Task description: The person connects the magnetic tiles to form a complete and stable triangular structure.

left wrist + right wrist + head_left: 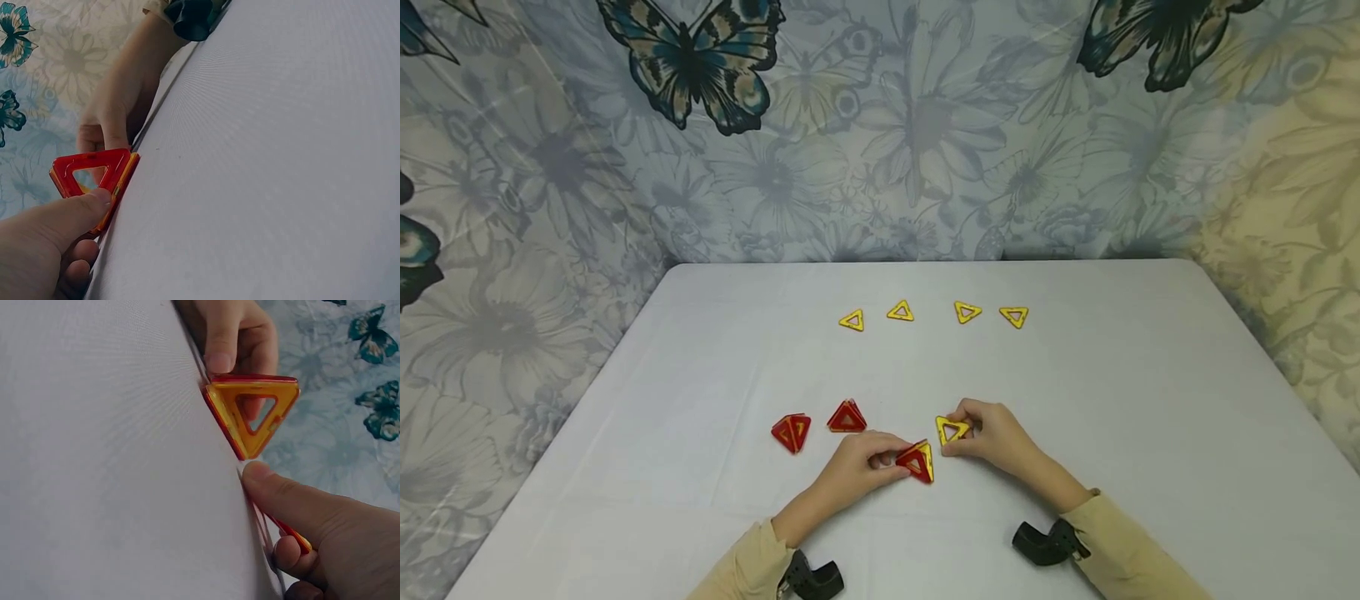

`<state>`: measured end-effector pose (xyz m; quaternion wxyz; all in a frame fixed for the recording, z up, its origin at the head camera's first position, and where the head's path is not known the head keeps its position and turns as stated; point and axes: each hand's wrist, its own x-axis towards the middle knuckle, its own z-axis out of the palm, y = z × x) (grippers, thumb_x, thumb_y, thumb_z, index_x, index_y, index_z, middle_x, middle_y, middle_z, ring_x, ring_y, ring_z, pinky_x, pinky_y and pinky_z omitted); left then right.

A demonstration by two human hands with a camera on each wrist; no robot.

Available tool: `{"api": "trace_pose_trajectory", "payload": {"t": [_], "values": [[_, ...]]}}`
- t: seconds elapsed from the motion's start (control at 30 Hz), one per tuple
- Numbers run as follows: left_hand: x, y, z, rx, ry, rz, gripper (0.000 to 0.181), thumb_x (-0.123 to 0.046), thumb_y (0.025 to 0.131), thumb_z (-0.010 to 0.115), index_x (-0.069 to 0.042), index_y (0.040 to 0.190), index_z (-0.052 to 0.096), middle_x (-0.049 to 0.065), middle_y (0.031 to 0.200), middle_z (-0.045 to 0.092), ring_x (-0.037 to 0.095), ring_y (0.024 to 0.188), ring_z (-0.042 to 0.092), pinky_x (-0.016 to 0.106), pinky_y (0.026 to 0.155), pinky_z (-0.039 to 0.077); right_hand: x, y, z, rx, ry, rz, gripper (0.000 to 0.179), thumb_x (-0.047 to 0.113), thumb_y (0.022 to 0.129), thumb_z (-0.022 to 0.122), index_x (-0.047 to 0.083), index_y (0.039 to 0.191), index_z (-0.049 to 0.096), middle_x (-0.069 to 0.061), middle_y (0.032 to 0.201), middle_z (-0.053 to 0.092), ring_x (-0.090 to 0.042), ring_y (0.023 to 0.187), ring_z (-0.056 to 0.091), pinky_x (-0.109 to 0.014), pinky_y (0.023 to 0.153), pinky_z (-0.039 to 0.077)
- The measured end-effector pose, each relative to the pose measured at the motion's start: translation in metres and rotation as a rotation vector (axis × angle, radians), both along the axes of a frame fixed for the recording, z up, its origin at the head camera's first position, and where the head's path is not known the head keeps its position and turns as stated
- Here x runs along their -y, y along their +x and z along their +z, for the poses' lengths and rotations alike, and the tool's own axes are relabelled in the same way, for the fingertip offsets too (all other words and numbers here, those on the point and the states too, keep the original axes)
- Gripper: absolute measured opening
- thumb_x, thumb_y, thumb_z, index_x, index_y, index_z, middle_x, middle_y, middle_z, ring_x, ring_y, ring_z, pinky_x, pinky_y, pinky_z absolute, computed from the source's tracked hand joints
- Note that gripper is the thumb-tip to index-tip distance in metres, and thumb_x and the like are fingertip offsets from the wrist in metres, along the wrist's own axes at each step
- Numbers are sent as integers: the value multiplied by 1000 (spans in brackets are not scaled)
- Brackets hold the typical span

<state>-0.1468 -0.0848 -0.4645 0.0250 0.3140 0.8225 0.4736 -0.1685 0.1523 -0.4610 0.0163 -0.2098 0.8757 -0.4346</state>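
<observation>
My left hand [857,467] pinches a small pyramid [922,473] of red and yellow triangular magnetic tiles between thumb and fingers. In the left wrist view the thumb presses against a red tile [115,164] of it. A yellow face [228,409] of the same pyramid turns toward the right wrist camera. Just to the right, my right hand [994,433] holds a loose yellow triangular magnetic tile [941,431] by its edge. A narrow gap separates this tile from the pyramid in the head view. The right thumb and fingers hide part of the tile in the right wrist view.
Two mostly red pyramids [792,432] stand left of the hands on the white table [700,350]. Several yellow triangular tiles [895,316] lie in a row toward the far edge. Black wrist devices [1045,546] hang beside both sleeves. Patterned cloth [925,167] backs the table.
</observation>
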Motion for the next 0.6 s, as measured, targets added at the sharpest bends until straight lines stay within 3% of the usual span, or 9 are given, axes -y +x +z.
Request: {"api": "trace_pose_trajectory", "payload": {"t": [0.23,0.6], "values": [[2,-1,-4,-23,20,5,27,-16,77,71,-6,102,67,-3,82,61,3,62,48,18,55,42,3,9,2,25,-7,44,31,26,63,81,12,85,63,10,73,56,-7,59,39,-20,50,32],[2,-2,-6,-23,16,19,27,-15,77,71,-6,102,66,-3,81,60,2,61,47,18,54,42,5,12,0,-11,-24,65,29,25,63,81,13,82,62,7,79,62,-7,60,41,-21,50,35]]}}
